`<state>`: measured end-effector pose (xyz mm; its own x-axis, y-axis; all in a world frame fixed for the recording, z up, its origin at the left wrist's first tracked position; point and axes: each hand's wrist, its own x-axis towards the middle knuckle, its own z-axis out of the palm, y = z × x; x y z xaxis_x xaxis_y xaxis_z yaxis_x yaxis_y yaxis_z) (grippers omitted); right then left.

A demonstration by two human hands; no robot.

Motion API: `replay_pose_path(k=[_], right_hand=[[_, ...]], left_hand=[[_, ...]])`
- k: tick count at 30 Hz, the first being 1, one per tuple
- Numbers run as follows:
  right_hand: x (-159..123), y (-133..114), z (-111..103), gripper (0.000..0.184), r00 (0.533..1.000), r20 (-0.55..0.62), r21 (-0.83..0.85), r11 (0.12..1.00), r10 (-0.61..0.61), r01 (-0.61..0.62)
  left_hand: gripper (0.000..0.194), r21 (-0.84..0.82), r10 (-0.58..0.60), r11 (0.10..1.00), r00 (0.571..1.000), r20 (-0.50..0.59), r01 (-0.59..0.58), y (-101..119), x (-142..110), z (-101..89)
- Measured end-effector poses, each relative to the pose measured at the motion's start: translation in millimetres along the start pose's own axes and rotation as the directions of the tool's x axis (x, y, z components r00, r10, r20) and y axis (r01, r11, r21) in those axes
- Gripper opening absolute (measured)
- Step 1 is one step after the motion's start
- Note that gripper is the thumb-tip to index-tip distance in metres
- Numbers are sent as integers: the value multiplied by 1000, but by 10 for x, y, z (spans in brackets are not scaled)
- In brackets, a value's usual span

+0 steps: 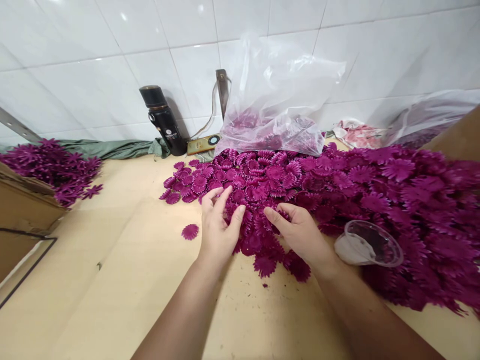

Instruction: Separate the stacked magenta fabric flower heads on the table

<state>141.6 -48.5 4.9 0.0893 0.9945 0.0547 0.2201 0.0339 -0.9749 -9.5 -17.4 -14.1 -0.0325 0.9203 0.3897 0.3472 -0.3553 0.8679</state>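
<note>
A large heap of purple artificial flower pieces [258, 175] spreads over the table in front of me. My left hand [220, 225] is over the near left part of the heap, its thumb and fingers apart with nothing gripped between them. To its right, my right hand [298, 227] has curled fingers with the thumb close to the index finger. Purple shows around those fingertips, but I cannot make out what they hold. One loose flower piece [190, 231] lies flat left of my left hand. A clear plastic cup [369, 244] with something whitish inside lies tilted against the heap by my right wrist.
A black bottle [167, 122] stands by the tiled wall beside a gold-coloured device [202, 144]. Behind the heap sits a clear plastic bag [277, 100] with more purple pieces. Spiky purple flowers [56, 170] and a cardboard box [26, 210] are at left.
</note>
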Motion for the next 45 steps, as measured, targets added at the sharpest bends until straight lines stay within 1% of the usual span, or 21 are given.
replay_pose_path(k=[2, 4, 5, 7, 10, 12, 14, 17, 19, 20, 22, 23, 24, 25, 27, 29, 31, 34, 38, 41, 45], right_hand=[[9, 35, 12, 41, 1000, -7, -9, 1000, 8, -8], [15, 72, 27, 41, 1000, 0, -4, 1000, -2, 2], [15, 84, 35, 40, 1000, 8, 3, 1000, -12, 12], [7, 86, 46, 38, 999, 39, 18, 999, -33, 33], [-22, 45, 63, 29, 987, 136, 29, 996, -82, 79], [-38, 21, 77, 18, 974, 194, 40, 993, -118, 113], [-45, 15, 90, 10, 969, 205, 59, 990, -137, 127], [-62, 13, 93, 9, 976, 184, 88, 991, -120, 105], [-88, -8, 82, 11, 975, 194, 102, 991, -107, 89], [-104, -24, 75, 13, 974, 203, 109, 991, -105, 84], [-130, -55, 64, 16, 971, 213, 117, 990, -105, 82], [-136, -64, 61, 18, 972, 210, 114, 990, -107, 84], [-136, -67, 59, 20, 974, 200, 108, 990, -109, 89], [-130, -64, 59, 22, 976, 186, 97, 991, -110, 93], [-106, -44, 59, 25, 983, 152, 80, 993, -102, 90], [-79, -17, 56, 28, 990, 118, 71, 995, -71, 63], [-57, 7, 51, 30, 995, 89, 54, 998, -34, 29], [-38, 37, 48, 34, 999, 45, 13, 1000, -16, 16], [-18, 77, 63, 40, 999, 24, 27, 999, -23, 23], [-2, 103, 82, 41, 998, 53, 59, 998, -20, 17], [6, 103, 93, 39, 988, 144, 109, 993, -62, 47]], left_hand=[[29, -69, 36, 997, 994, 105, -28, 81, -54, 32], [20, -142, 52, 990, 974, 222, -21, 153, -101, 76], [16, -170, 48, 985, 965, 260, -3, 176, -116, 95], [11, -206, 11, 977, 961, 277, 48, 193, -123, 117], [7, -266, -91, 953, 973, 210, 147, 167, -99, 112], [9, -326, -170, 919, 969, 179, 221, 151, -88, 110], [12, -385, -224, 880, 958, 179, 278, 151, -85, 119], [12, -460, -303, 821, 941, 151, 338, 152, -48, 97], [13, -533, -410, 756, 910, 67, 380, 120, 32, 17], [14, -581, -476, 716, 879, 0, 388, 93, 87, -40], [13, -654, -532, 678, 838, -122, 335, 25, 194, -153], [13, -647, -531, 693, 832, -159, 318, -6, 233, -191], [12, -610, -513, 721, 845, -150, 329, -31, 256, -208], [10, -552, -472, 764, 873, -125, 334, -48, 260, -203], [17, -392, -358, 866, 933, -50, 311, -51, 221, -138], [24, -240, -226, 946, 974, -3, 218, -18, 144, -49], [20, -172, -117, 978, 993, 31, 120, 41, 65, 13], [15, -213, -29, 975, 992, 121, 54, 145, -26, 46], [16, -280, -17, 956, 968, 251, 90, 230, -89, 74], [11, -290, -58, 947, 962, 265, 137, 224, -81, 85], [3, -277, -82, 948, 962, 262, 156, 167, -28, 59]])
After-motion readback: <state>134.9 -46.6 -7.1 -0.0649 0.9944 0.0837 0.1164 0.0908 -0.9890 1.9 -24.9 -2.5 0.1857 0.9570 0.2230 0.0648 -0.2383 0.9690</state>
